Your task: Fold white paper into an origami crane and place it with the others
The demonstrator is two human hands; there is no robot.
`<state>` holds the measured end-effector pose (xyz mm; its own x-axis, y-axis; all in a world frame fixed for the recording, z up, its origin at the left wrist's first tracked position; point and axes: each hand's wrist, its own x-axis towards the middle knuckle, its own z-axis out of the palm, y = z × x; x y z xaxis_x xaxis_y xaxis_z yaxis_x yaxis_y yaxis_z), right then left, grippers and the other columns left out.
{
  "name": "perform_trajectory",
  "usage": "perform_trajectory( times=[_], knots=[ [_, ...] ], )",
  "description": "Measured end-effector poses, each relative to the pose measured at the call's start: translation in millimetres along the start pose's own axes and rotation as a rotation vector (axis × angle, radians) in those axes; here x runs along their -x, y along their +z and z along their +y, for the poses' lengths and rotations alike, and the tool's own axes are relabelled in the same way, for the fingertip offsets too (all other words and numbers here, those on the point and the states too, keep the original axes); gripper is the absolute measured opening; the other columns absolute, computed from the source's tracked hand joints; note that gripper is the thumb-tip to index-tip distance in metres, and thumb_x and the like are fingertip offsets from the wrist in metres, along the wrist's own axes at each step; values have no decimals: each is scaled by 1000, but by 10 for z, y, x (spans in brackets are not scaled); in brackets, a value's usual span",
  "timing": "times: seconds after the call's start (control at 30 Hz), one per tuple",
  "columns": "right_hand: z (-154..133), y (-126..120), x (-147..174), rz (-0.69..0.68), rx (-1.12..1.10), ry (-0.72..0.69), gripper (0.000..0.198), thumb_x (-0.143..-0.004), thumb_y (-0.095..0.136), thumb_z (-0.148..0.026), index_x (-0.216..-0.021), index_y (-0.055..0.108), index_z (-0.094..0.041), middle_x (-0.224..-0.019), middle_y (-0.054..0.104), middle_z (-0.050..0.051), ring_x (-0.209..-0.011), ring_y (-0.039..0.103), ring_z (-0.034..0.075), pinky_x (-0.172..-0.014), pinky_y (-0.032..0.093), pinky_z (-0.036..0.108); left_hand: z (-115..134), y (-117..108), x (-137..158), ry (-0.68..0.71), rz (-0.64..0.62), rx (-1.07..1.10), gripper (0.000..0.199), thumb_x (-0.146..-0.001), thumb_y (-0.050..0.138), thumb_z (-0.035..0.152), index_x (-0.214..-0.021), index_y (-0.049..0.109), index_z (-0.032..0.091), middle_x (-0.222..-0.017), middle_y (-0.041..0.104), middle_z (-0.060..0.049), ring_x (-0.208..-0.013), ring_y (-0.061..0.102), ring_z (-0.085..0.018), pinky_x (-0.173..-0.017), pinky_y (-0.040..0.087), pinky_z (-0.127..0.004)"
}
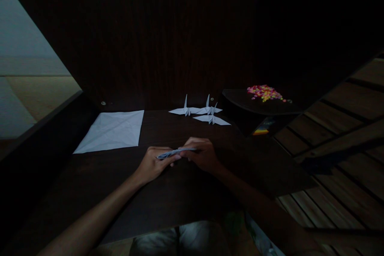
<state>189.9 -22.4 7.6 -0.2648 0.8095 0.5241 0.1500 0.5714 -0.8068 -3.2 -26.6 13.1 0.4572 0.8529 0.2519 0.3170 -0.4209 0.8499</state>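
Note:
Between both hands I hold a narrow piece of folded white paper [171, 153], seen nearly edge-on above the dark tabletop. My left hand [154, 164] pinches its left end, thumb on the near side. At the other end my right hand [204, 154] is closed on it, with the thumb along the paper and the fingers curled behind. Three white paper cranes [212, 119] stand close together beyond my hands, their wings spread. A creased square sheet of white paper [114, 130] lies flat to the left.
An upright dark panel [168, 40] closes off the back, and a low side wall [39, 128] runs along the left. On the right, a rounded shelf [237, 98] bears a heap of small pink, red and yellow pieces [265, 93]. Wooden slats [330, 204] lie beyond.

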Motion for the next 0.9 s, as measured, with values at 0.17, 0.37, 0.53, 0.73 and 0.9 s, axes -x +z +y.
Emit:
perform_trajectory(
  times=[0.17, 0.37, 0.53, 0.73, 0.9],
  knots=[
    [-16, -43, 2, -17, 47, -79, 20, -78, 68, -40, -80, 76, -21, -70, 71, 4, -58, 62, 13, -57, 48, 24, -14, -26, -15, 58, -23, 0, 21, -83, 62, 29, -69, 71, 15, -63, 67, -3, -56, 60, -14, -56, 45, -21],
    [-29, -73, -4, -7, 54, -56, 21, -78, 67, -40, -78, 76, -21, -69, 71, 4, -52, 60, 12, -55, 47, 24, -20, -59, -11, 29, -26, 53, 16, -83, 60, 22, -82, 75, 15, -74, 74, -5, -63, 67, -17, -60, 51, -23],
    [-43, -26, -4, 13, 1, -74, 19, -74, 72, -38, -77, 75, -19, -71, 71, 5, -59, 63, 14, -58, 48, 26, -4, -70, -9, -13, -22, 60, 17, -81, 62, 25, -77, 75, 15, -70, 74, -5, -60, 65, -17, -56, 48, -23],
    [-102, -39, -18, -22, 69, -4, 29, -81, 64, -37, -59, 67, -17, -60, 65, 2, -54, 57, 11, -56, 47, 24, -1, -42, 3, -102, 48, 53, 25, -76, 68, 34, -65, 72, 12, -58, 67, -2, -51, 55, -13, -49, 41, -20],
    [-66, -62, -13, 1, 11, 159, 31, -80, 65, -37, -58, 62, -16, -52, 58, -1, -45, 53, 9, -47, 42, 21, 38, -78, 7, -142, 193, 133, 30, -78, 63, 39, -74, 73, 11, -62, 65, -1, -53, 54, -13, -48, 40, -20]
  ],
)
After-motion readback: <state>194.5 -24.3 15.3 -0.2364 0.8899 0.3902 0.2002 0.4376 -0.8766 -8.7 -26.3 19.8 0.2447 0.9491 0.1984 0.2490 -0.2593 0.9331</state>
